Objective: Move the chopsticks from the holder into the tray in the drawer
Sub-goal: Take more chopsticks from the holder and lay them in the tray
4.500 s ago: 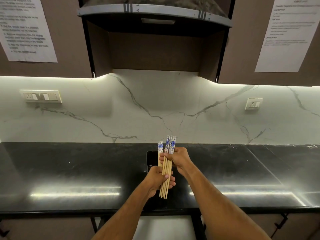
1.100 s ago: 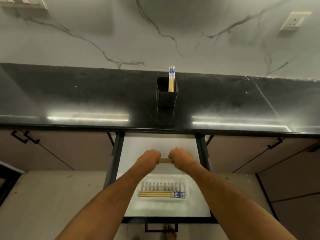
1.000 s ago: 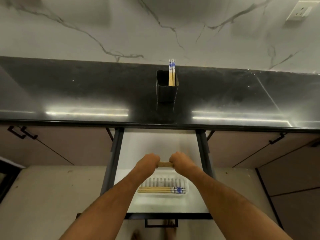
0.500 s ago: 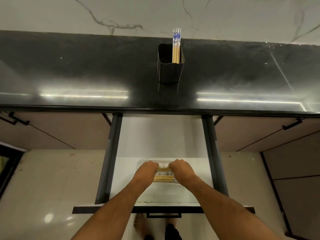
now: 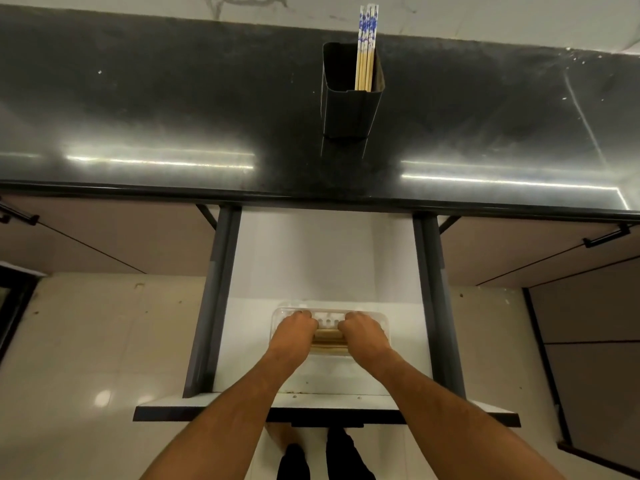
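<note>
Both hands low, knuckles up

The left hand [image 5: 293, 332] and right hand [image 5: 363, 333] were curled closed side by side, a small gap between them, backs facing up, with both bare forearms stretched forward and converging from the lower frame.

A glossy black stone bench [image 5: 145, 109] runs across the upper part of the view, and two long streaks of white light [image 5: 159, 161] reflect along its front. Behind it rises a white marble wall with grey veins [image 5: 242, 0]. Under the bench, matte brown cabinet fronts [image 5: 104, 237] sit on both sides, each with a slim black bar handle [image 5: 606, 237]. Below lies a floor of shiny cream tiles [image 5: 86, 358], lightly speckled, with a small bright glare spot [image 5: 103, 398] at the left.
</note>
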{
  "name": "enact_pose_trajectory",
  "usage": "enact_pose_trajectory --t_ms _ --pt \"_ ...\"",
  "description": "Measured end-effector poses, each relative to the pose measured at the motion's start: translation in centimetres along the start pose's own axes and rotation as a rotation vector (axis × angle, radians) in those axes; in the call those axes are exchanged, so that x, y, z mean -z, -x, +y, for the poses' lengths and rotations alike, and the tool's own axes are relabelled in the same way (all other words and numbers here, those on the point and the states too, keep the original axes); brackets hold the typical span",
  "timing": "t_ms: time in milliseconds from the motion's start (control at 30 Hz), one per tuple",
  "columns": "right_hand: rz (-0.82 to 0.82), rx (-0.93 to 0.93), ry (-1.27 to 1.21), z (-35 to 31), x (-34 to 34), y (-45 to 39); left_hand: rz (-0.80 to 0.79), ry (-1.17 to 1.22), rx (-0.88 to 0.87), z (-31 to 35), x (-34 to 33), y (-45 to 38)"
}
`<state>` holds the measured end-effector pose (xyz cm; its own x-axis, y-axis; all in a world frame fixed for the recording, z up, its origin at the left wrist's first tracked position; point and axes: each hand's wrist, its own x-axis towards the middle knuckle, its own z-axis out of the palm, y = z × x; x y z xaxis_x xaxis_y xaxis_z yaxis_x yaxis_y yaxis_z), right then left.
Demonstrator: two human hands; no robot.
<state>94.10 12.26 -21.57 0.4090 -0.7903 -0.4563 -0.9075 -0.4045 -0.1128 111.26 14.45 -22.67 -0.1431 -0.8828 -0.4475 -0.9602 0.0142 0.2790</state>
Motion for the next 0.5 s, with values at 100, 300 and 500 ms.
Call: enact_pose_trajectory --t_ms 100,300,500 --pt "0.022 0.005 -0.010 0.1 0.1 0.1 0.025 0.004 -0.017 -0.1 0.0 -0.1" --pt "0.088 -0.002 -0.038 0.7 0.0 0.8 0.092 0.033 -0.041 -0.5 0.1 0.3" --pt "0.119 -0.009 -0.022 1.2 -0.6 1.2 0.131 0.033 -0.050 -0.7 -0.2 0.7"
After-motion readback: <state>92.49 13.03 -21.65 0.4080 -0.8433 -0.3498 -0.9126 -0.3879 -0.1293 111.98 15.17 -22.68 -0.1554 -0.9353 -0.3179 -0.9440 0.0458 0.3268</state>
